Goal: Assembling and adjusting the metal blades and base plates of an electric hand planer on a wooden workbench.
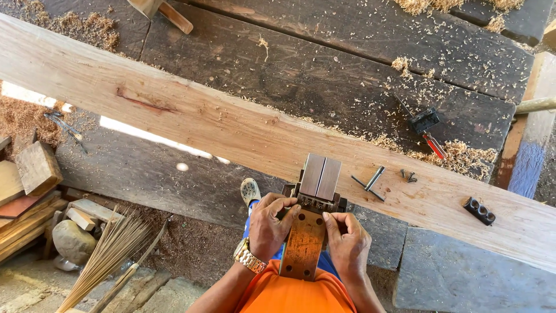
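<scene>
Left hand pose: the left hand (267,227) comes up from the near edge, wrist bent, a gold wristwatch (249,257) on it; its fingers curl over the left side of the rusty metal tool (305,237) and are clamped on it.
Right hand pose: the right hand (347,243) mirrors it on the right side, thumb and fingertips pinched on the tool's edge just below the row of small bolts.
Tool place: it sits between the two hands, at the near edge of the long plank (231,124), its far end resting on the wood.
Tool axis: the long axis runs near to far, tilted slightly right; the flat grey blade end (320,177) points far, the brown slab end points near toward the orange shirt.
Plank: lies across the dark worktop (324,81), running from far left to near right.
On the plank, right of the tool: a T-shaped metal key (370,182), a few small screws (409,176), and a black block with holes (479,211).
On the worktop: a black and red tool (427,128) among sawdust.
Near left: a straw broom (110,249) and wood offcuts (35,174).
</scene>
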